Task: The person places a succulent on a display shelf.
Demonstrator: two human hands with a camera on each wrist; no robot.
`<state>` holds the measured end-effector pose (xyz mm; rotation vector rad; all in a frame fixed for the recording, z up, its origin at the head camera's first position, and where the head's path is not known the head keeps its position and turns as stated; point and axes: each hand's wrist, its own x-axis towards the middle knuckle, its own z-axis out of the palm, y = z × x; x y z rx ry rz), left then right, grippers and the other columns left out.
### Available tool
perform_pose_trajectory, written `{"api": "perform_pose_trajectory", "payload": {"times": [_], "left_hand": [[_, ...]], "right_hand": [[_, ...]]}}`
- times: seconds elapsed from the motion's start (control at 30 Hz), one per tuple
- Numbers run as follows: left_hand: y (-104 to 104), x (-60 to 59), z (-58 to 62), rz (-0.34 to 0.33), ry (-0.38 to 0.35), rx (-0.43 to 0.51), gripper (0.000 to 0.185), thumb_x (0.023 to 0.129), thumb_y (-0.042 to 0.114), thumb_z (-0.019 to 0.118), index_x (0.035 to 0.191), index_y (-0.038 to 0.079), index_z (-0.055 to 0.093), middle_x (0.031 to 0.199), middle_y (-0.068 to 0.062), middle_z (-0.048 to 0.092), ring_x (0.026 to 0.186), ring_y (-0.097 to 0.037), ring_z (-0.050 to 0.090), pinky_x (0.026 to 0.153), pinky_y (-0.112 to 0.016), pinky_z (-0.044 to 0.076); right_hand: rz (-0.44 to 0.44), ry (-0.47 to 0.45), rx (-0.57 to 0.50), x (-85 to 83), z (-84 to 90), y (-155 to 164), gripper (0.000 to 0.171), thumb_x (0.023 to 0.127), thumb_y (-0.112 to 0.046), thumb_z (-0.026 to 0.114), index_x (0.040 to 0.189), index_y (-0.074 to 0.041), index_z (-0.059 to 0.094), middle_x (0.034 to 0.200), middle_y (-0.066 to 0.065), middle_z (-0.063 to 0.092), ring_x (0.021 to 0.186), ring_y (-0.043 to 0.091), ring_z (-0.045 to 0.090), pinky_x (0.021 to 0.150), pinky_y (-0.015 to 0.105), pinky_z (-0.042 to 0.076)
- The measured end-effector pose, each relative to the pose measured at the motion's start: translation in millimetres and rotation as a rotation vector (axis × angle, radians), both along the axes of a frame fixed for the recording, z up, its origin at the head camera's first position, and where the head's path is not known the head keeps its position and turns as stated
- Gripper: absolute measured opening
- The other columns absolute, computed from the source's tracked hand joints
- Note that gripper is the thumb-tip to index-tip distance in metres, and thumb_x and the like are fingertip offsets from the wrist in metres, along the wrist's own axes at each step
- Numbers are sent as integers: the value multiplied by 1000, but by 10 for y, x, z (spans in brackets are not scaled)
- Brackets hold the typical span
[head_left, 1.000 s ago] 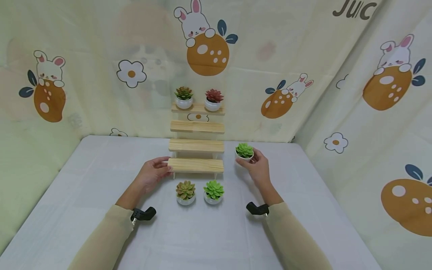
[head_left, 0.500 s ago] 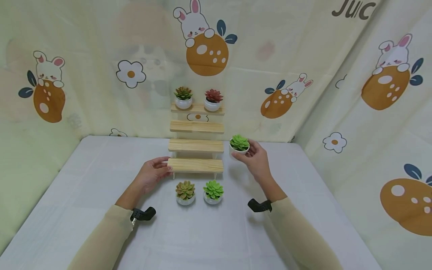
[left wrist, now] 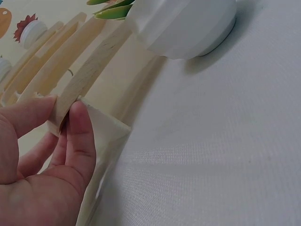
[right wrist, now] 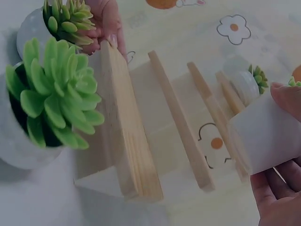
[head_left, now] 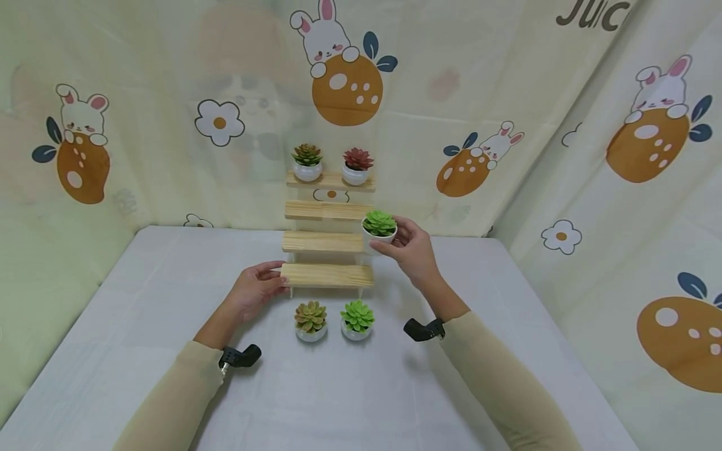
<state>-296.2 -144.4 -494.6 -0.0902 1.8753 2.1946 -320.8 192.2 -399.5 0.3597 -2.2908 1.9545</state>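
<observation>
Tan succulent and lime succulent nearest, on bench. Left hand pinches bottom plank by its left end. Right hand grips potted green succulent, just left of it, by right ends of crosswise middle planks; contact unclear. Olive succulent, red succulent farthest.

A leafy green plant in a smooth white pot sits roughly upright in the right hand, thumb and fingers gripping the pot. In the head view it overlaps the right ends of the two middle steps; whether it touches them cannot be told. The shelf stand stands upright, four pale wooden steps rising away from the person. The left hand pinches the left end of its lowest step. A green-brown plant and a red plant, both in white pots, occupy the top step.
</observation>
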Motion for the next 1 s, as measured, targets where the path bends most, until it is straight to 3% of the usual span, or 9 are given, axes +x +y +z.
{"api": "perform_pose_trajectory", "payload": {"times": [0.47,1.0], "left_hand": [[7,-12,-16,-7,4,21,55,99,-2,61,151,-5,42,112,-7,64,94,-12,69,86,-24,63],[4,0,-3,-4,5,13,55,100,-2,61,151,-4,42,112,-6,65,93,-12,70,87,-24,63]], "right_hand": [[110,-12,-8,-165,218,-401,63,85,-9,84,142,-9,57,139,13,63,124,21,63,98,24,58],[204,-55,-49,-412,344,-849,63,85,-5,82,143,-10,57,136,15,64,121,24,65,92,28,61]]}}
